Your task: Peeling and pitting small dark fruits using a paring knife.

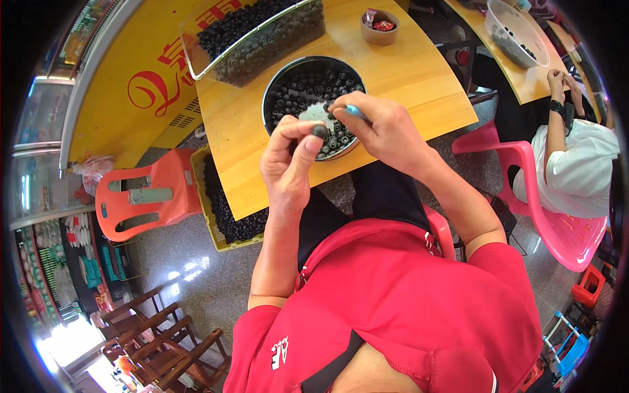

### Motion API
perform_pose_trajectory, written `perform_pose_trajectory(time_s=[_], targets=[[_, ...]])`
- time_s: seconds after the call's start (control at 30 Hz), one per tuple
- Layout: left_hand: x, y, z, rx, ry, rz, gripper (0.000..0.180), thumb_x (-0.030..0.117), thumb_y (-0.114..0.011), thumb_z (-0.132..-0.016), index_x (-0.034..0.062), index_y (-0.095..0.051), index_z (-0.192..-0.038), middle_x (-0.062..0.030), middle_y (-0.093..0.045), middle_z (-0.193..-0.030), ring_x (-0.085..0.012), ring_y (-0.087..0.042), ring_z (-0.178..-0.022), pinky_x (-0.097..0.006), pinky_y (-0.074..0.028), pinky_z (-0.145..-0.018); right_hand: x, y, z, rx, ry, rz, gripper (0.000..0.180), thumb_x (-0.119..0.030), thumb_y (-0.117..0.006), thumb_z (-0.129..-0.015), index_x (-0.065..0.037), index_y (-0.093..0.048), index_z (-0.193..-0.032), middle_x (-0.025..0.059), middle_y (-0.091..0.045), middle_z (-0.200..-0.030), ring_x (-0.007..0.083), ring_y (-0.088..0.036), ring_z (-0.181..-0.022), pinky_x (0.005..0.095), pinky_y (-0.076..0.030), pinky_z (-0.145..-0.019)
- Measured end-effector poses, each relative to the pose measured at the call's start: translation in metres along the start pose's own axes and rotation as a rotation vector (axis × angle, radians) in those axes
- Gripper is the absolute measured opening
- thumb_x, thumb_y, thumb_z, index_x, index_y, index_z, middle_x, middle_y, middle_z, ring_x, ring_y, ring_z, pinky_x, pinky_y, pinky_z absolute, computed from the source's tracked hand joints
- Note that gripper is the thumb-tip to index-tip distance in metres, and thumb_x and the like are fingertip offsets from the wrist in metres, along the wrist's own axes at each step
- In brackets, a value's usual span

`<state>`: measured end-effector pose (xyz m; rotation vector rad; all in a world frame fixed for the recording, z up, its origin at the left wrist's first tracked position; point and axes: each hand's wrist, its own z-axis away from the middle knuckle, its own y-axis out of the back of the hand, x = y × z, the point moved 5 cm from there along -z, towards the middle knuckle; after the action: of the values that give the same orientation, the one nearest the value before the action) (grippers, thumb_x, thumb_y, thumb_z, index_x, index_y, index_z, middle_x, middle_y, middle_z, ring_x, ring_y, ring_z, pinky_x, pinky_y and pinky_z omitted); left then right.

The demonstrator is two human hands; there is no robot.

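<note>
Between the thumb and fingers of my left hand [290, 154] is a small dark round part [320, 131], pinched above the near side of a round bowl. My right hand [383, 128] is closed around a slim blue-handled tool [354, 111]; its working end is too small to make out. Both hands are close together over the bowl [265, 108], apart from each other. Many small black ring-like parts lie in this bowl, with a pale patch of its bottom showing among them.
A clear box [262, 49] heaped with black parts stands at the table's far left, and a brown pot [379, 29] with red wrapped pieces farther right. A yellow crate [226, 245] of black parts sits beside an orange chair [154, 196]. Another person [570, 157] sits at right.
</note>
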<state>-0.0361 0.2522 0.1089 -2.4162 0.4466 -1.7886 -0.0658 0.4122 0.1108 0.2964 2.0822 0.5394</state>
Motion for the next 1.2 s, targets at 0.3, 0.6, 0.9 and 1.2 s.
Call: perform_pose_trajectory(time_s=[0.3, 0.6, 0.9, 1.2], targets=[[-0.002, 0.003, -0.001, 0.044, -0.133, -0.333, 0.018, 0.001, -0.066, -0.086, 0.0003, -0.065, -0.104, 0.0024, -0.047, -0.082, -0.0053, -0.042, -0.073, -0.018, -0.034, -0.064, -0.006, -0.014, 0.001, -0.214, -0.392, -0.729, 0.030, -0.035, -0.058, -0.095, -0.006, -0.062, -0.091, -0.0043, -0.053, -0.070, 0.0031, -0.046, -0.062, 0.0194, -0.036, -0.053], [-0.006, 0.014, 0.005, 0.048, -0.041, -0.138, 0.015, 0.001, -0.067, -0.085, 0.0015, -0.063, -0.100, 0.0026, -0.049, -0.085, -0.0050, -0.044, -0.075, -0.018, -0.036, -0.067, -0.010, -0.026, 0.003, -0.279, -0.552, -0.886, 0.027, -0.033, -0.056, -0.095, -0.008, -0.061, -0.085, -0.0039, -0.054, -0.070, 0.0007, -0.042, -0.056, 0.0171, -0.031, -0.047], [-0.005, 0.032, 0.015, 0.149, 0.105, 0.090, 0.015, 0.007, -0.065, -0.088, 0.0027, -0.061, -0.102, 0.0031, -0.055, -0.092, -0.0033, -0.047, -0.077, -0.018, -0.036, -0.065, -0.017, -0.030, 0.002, -0.263, -0.382, -0.595, 0.024, -0.027, -0.062, -0.093, -0.003, -0.061, -0.097, -0.0010, -0.060, -0.083, 0.0054, -0.053, -0.076, 0.0215, -0.044, -0.068], [-0.019, 0.013, 0.010, 0.026, 0.245, 0.363, 0.019, 0.016, -0.061, -0.093, 0.0022, -0.059, -0.106, 0.0022, -0.055, -0.083, -0.0039, -0.040, -0.065, -0.018, -0.032, -0.057, -0.021, -0.019, -0.001, -0.166, -0.272, -0.763, 0.024, -0.015, -0.060, -0.094, -0.001, -0.061, -0.113, -0.0002, -0.062, -0.091, 0.0075, -0.058, -0.088, 0.0237, -0.047, -0.080]])
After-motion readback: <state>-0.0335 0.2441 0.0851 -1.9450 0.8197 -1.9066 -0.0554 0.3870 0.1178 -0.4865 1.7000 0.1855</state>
